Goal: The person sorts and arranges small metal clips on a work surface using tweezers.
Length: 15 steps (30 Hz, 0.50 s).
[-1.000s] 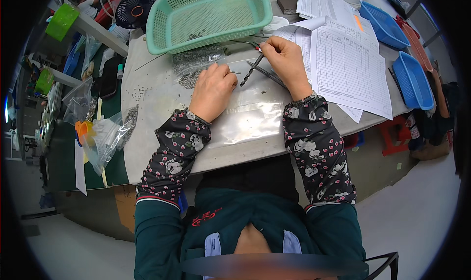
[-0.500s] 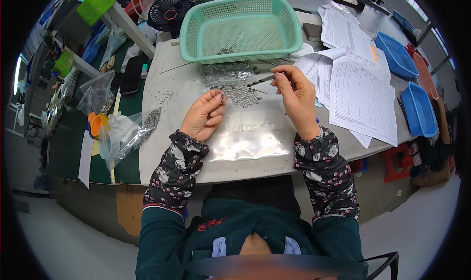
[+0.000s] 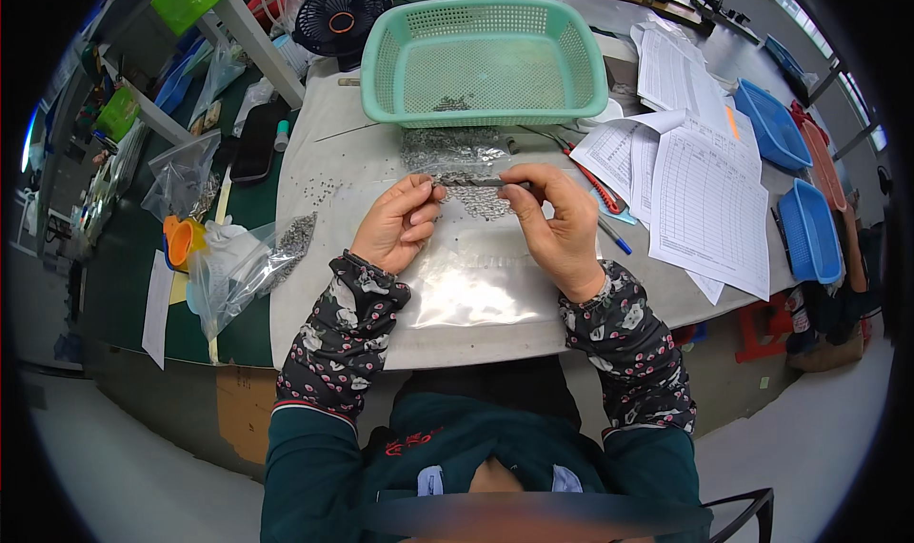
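Observation:
My left hand (image 3: pixel 398 221) is closed in a pinch above the table, on a small piece that its fingertips mostly hide. My right hand (image 3: pixel 560 229) grips a dark, slim rod-like tool (image 3: pixel 479 181), which points left. The tool's far end meets the left fingertips; whether it touches the small piece I cannot tell. Below the tool lies a spread of small metal parts (image 3: pixel 484 203). Just behind it is a clear bag (image 3: pixel 447 150) filled with similar parts. A flat clear plastic bag (image 3: pixel 476 300) lies nearer me, between my forearms.
A pale green mesh basket (image 3: pixel 486 118) stands at the back with a few parts inside. Papers (image 3: pixel 709 215), a red-handled tool (image 3: pixel 598 179) and a blue-ended pen (image 3: pixel 615 236) lie right. At left are loose parts, a bag of parts (image 3: pixel 290 243), a phone (image 3: pixel 257 143) and a fan (image 3: pixel 340 19).
My right hand has moved left and slightly down, bringing the tool level and its end to my left fingertips. The red-handled tool and pen at right have come into sight.

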{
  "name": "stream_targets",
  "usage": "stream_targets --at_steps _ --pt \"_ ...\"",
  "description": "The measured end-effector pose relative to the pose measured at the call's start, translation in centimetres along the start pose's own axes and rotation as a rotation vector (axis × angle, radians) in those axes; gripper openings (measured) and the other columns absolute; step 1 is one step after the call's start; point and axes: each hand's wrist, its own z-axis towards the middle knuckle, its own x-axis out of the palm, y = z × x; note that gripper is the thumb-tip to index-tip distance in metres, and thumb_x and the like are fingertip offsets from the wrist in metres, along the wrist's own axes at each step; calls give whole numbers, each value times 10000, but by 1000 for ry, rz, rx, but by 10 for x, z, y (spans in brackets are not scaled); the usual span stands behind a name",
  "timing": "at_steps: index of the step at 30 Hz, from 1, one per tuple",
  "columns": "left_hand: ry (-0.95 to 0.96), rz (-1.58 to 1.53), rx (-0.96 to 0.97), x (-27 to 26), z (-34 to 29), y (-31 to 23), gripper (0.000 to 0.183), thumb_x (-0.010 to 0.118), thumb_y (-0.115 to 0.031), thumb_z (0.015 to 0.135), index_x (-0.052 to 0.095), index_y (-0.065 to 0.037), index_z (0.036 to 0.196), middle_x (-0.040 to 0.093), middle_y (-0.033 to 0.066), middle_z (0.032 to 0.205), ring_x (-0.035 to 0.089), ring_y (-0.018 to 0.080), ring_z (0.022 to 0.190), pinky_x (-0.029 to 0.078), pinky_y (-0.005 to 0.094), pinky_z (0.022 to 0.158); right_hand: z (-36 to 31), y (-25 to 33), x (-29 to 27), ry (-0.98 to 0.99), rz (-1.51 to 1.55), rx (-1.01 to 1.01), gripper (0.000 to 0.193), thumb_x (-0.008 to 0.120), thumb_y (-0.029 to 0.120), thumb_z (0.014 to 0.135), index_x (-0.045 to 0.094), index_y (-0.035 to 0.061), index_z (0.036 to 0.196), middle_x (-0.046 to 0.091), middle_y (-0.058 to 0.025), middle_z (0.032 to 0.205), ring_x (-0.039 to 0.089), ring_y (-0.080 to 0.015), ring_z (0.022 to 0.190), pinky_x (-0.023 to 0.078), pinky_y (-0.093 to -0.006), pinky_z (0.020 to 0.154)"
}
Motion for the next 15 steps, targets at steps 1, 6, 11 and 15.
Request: stream_targets --at_steps 1,6,11,15 --pt "17 21 8 -1 0 -1 58 460 -50 899 485 -37 950 522 84 889 377 52 570 290 140 376 -1 -1 0 2 -4 1 125 639 -11 740 610 23 856 592 -67 705 496 -147 527 395 -252 490" --pt "24 84 20 -2 2 1 60 480 -50 890 499 -46 947 534 78 877 377 48 564 289 146 386 -4 -7 0 0 22 22 123 639 -14 737 612 22 851 594 -67 715 499 -151 538 396 -249 494" --pt "-4 142 9 -2 3 2 60 486 -64 893 502 -42 947 531 70 870 368 38 558 282 143 390 -5 -7 2 18 15 22 116 639 -9 739 612 23 848 596 -68 716 500 -156 541 401 -254 503" --pt "2 154 18 -4 2 2 60 489 -67 892 501 -41 945 531 66 867 362 34 553 275 141 386 -5 -6 4 27 14 27 109 635 -6 743 611 23 845 596 -69 711 508 -164 549 408 -262 514"
